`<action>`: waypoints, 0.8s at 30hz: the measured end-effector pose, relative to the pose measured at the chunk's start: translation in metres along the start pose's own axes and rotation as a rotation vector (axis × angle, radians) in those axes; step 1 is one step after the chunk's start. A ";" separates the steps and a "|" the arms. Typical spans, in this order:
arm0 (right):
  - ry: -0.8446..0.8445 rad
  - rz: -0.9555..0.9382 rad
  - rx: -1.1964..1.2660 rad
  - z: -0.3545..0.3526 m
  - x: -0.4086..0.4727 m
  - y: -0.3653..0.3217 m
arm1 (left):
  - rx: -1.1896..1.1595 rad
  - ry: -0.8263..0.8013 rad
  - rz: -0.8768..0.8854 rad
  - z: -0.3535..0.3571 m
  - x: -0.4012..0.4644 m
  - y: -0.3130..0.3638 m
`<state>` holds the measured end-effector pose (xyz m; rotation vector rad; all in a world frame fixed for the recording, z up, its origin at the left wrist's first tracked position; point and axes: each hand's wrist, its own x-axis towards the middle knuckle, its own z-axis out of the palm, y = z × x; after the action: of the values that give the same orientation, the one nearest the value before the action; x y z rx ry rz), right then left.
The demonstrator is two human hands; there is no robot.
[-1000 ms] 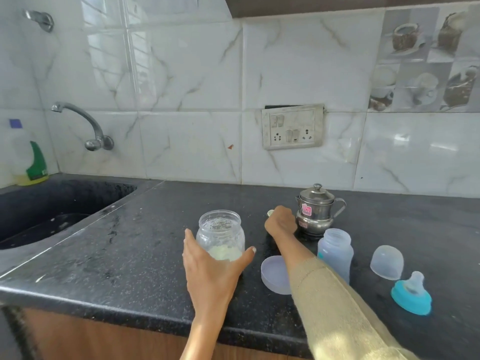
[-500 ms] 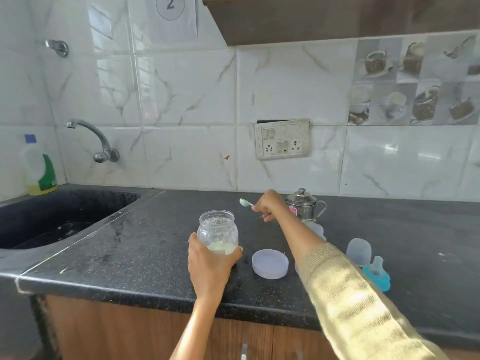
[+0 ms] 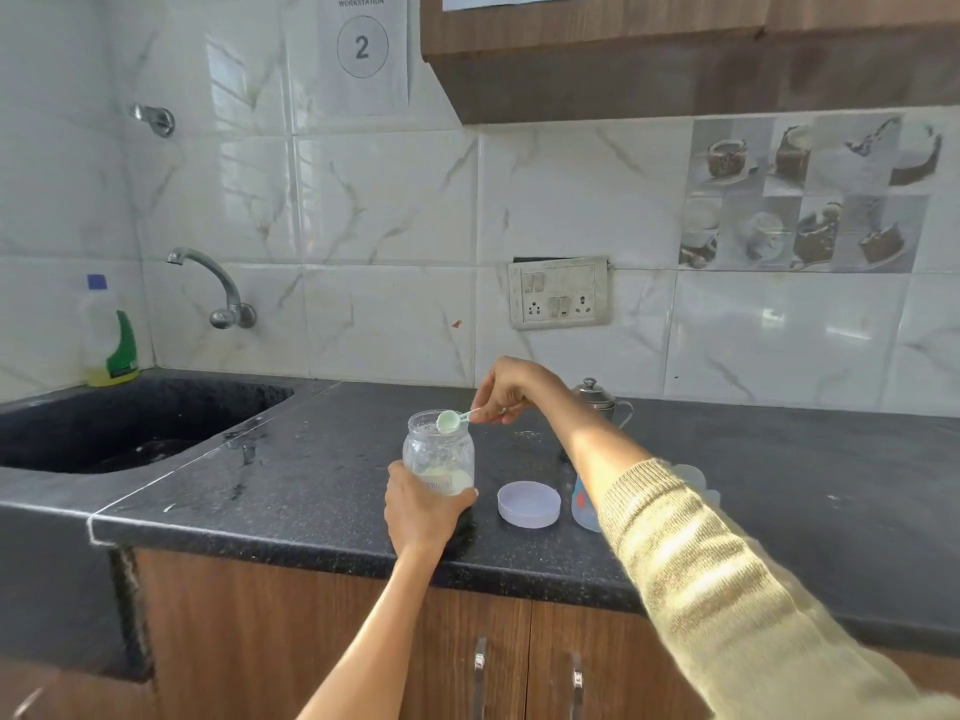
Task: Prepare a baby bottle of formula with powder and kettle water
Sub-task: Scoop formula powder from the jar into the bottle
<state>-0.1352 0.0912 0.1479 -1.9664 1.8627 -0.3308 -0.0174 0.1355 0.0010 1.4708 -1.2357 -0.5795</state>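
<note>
Steadying the jar (image 3: 438,454) low on its body, the left hand (image 3: 422,506) wraps round the glass so it will not skid on the table (image 3: 311,491) while the scoop (image 3: 448,421) goes in. The right hand (image 3: 506,389) pinches the scoop's short handle from above, bowl tipped toward the jar's open mouth and just at its rim; that high grip keeps the knuckles clear of the narrow neck. Powder lies only in the bottom of the jar, so the scoop will probably have to reach deep, and a tilt of the jar may help.

Just right of the jar lies its lid (image 3: 529,504), flat and out of the way but near for closing. The bottle (image 3: 584,504) stands beyond the lid, mostly hidden by the right forearm, close enough for a short carry of the loaded scoop. Behind the arm the kettle (image 3: 597,400) waits near the wall, lid on; water looks to be a later step.

Spilling powder over the lid during the carry is the likeliest slip.
</note>
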 end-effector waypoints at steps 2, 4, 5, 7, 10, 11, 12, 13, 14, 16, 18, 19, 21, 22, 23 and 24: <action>0.051 -0.018 -0.028 0.002 0.000 -0.005 | 0.003 0.003 0.001 0.000 -0.001 0.000; 0.131 -0.027 -0.056 0.004 0.001 -0.011 | 0.010 0.011 0.002 -0.001 -0.002 0.000; 0.181 -0.038 -0.049 0.005 0.001 -0.013 | 0.013 0.014 0.001 -0.001 -0.002 0.000; 0.254 -0.085 -0.040 0.009 0.003 -0.017 | 0.018 0.017 0.003 0.000 -0.002 0.000; 0.313 -0.158 -0.051 0.018 0.007 -0.022 | 0.021 0.021 0.012 0.001 -0.003 -0.001; 0.318 -0.177 -0.068 0.022 0.009 -0.025 | 0.024 0.024 0.014 0.001 -0.003 -0.001; 0.311 -0.192 -0.095 0.025 0.009 -0.027 | 0.025 0.027 0.014 0.001 -0.003 -0.002; 0.299 -0.201 -0.129 0.028 0.009 -0.029 | 0.026 0.030 0.013 0.002 -0.003 -0.003; 0.287 -0.209 -0.165 0.031 0.010 -0.031 | 0.027 0.032 0.015 0.002 -0.002 -0.003; 0.252 -0.222 -0.230 0.035 0.013 -0.035 | 0.028 0.035 0.018 0.003 -0.002 -0.004; 0.213 -0.234 -0.305 0.038 0.016 -0.039 | 0.028 0.036 0.020 0.004 -0.002 -0.004; 0.196 -0.236 -0.349 0.039 0.017 -0.042 | 0.027 0.033 0.020 0.004 -0.001 -0.004; 0.181 -0.232 -0.460 0.044 0.019 -0.045 | 0.024 0.025 0.012 0.005 -0.001 -0.004; 0.182 -0.231 -0.524 0.046 0.021 -0.046 | 0.020 0.020 0.009 0.005 0.000 -0.004; 0.183 -0.228 -0.589 0.048 0.023 -0.046 | 0.016 0.017 0.009 0.005 0.000 -0.005; 0.182 -0.221 -0.646 0.049 0.025 -0.047 | 0.013 0.017 0.010 0.004 0.001 -0.005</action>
<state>-0.0695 0.0738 0.1226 -2.6537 2.0412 0.0497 -0.0191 0.1324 -0.0042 1.4767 -1.2352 -0.5518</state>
